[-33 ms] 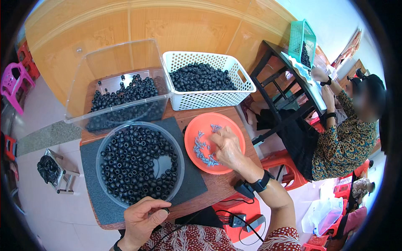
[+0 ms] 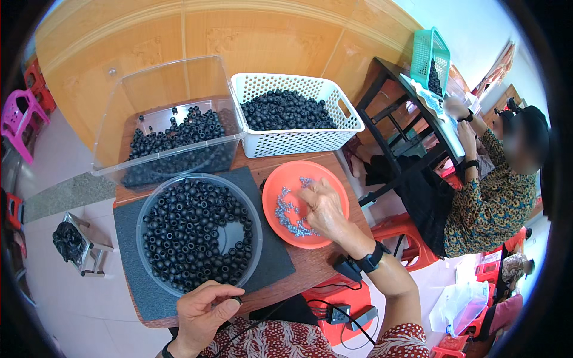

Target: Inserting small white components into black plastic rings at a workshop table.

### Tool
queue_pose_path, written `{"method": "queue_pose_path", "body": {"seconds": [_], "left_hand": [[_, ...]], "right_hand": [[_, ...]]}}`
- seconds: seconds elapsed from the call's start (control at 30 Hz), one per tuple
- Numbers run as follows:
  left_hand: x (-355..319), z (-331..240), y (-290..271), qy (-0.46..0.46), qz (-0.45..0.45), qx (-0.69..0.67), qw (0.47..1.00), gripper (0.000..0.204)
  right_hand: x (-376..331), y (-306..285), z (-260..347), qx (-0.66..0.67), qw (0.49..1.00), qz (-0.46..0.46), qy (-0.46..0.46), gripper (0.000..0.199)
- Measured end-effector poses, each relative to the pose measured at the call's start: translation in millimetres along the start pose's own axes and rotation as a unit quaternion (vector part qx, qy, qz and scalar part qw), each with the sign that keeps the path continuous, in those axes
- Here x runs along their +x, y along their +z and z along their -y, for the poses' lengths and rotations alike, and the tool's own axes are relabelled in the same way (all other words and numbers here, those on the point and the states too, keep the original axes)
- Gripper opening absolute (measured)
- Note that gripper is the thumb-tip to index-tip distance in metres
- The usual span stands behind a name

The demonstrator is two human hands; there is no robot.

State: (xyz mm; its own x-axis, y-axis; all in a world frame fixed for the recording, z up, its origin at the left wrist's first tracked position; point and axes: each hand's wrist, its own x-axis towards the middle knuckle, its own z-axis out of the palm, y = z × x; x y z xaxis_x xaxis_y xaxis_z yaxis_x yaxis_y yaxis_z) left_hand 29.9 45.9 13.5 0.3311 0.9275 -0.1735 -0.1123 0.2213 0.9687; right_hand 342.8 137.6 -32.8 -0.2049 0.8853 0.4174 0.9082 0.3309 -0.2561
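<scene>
In the head view, the left hand [image 2: 206,310] is low and close to the body. Its thumb and first finger are shut tight on 1 small black ring [image 2: 237,300]. Just above this hand sits a round clear bowl [image 2: 141,238], full of the same black rings [image 2: 191,232]. The bowl stands on a grey mat [image 2: 128,286] on the brown table [image 2: 310,265]. The right hand [image 2: 325,209] is off to the right of the bowl, well apart from the left hand. It lies palm down in an orange plate [image 2: 274,182], with a black wrist band [image 2: 371,261] behind it. Its fingers are bent down among tiny silver bits [image 2: 285,210] that lie under and just left of the hand. The fingertips are hidden, so I cannot tell if they pinch a bit or are just touching the pile. Past the bowl, far from both hands, stands a big clear tub [image 2: 161,89] with more black rings. Next to it, past the plate, is a white basket [image 2: 298,143] that is full of them too. Far to the right of the right hand, another person [image 2: 489,203] sits at a dark table [image 2: 388,77] with a green basket [image 2: 431,56] on it. That person's 2 hands are busy on that table, not on this one.
</scene>
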Motion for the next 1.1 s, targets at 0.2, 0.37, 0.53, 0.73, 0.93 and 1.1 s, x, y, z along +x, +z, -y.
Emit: {"method": "queue_pose_path", "body": {"seconds": [0.2,0.37,0.53,0.73,0.93,1.1], "left_hand": [[0.8,-2.0,0.2,0.005,0.016,0.0,1.0,0.024],[1.6,-0.6,-0.8,-0.004,-0.01,-0.013,1.0,0.026],[3.0,1.6,0.4,0.0,0.004,-0.003,1.0,0.027],[3.4,0.4,-1.8,-0.005,-0.008,-0.008,1.0,0.028],[2.2,-0.9,-2.2,-0.013,0.016,0.005,1.0,0.023],[3.0,-0.5,-0.1,-0.007,0.003,-0.005,1.0,0.025]], "right_hand": [[10.7,13.7,-11.9,-0.032,0.999,-0.002,-0.006,0.032],[8.2,5.2,-10.1,-0.002,1.0,0.0,0.001,0.033],[13.6,13.2,-8.5,-0.027,1.0,0.004,-0.005,0.03],[15.8,9.2,-5.1,-0.037,0.999,0.009,0.0,0.033],[11.3,11.1,-14.2,-0.026,0.999,0.026,-0.022,0.034],[15.4,10.4,-7.1,-0.031,0.999,0.005,0.011,0.038]]}}
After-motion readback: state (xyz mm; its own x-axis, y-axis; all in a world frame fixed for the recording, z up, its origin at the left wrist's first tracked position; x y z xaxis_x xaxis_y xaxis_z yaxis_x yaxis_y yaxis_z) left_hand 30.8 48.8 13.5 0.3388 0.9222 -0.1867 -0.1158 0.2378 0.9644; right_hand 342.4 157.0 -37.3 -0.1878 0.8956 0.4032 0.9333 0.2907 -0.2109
